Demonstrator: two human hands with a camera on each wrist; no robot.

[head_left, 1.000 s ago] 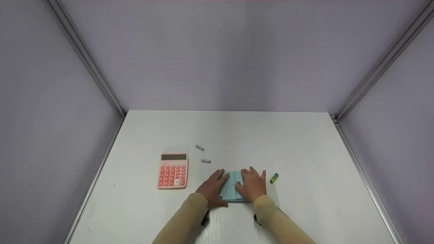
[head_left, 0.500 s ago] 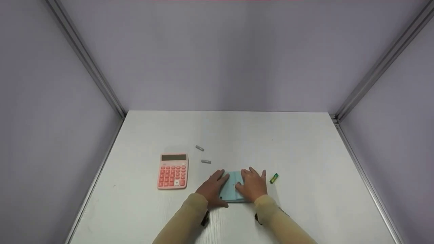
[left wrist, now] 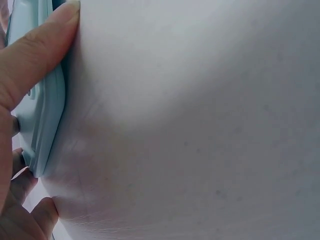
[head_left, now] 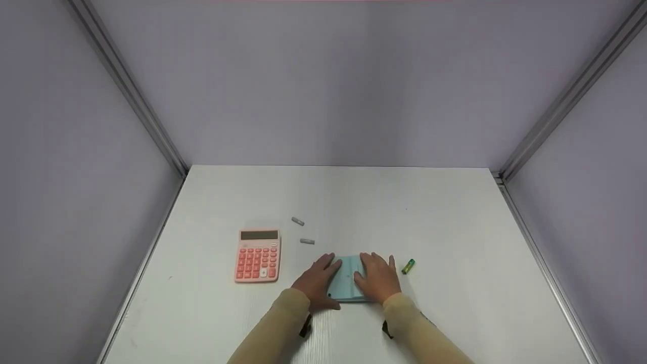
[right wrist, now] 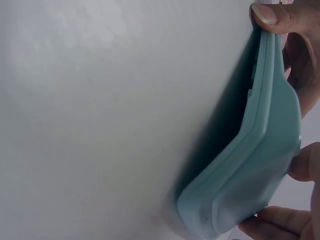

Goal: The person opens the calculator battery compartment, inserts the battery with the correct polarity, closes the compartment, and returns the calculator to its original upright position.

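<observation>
A light-blue calculator lies back side up on the table between both hands, its keys hidden underneath. My left hand grips its left side, thumb at the near edge and fingers along the far left. In the left wrist view the left thumb overlaps one end of the casing. My right hand holds the right side, with its thumb on the back panel and fingers spread toward the far right corner. The right wrist view shows the calculator's thick, sloping side with the right fingertips against it.
A pink calculator lies face up at the left. Two small grey cylinders, battery-like in shape, lie to its right. A green battery is just right of my right hand. Grey walls enclose the white table.
My right hand and its thumb have shifted slightly to the right across the calculator's back. The left hand stays where it was.
</observation>
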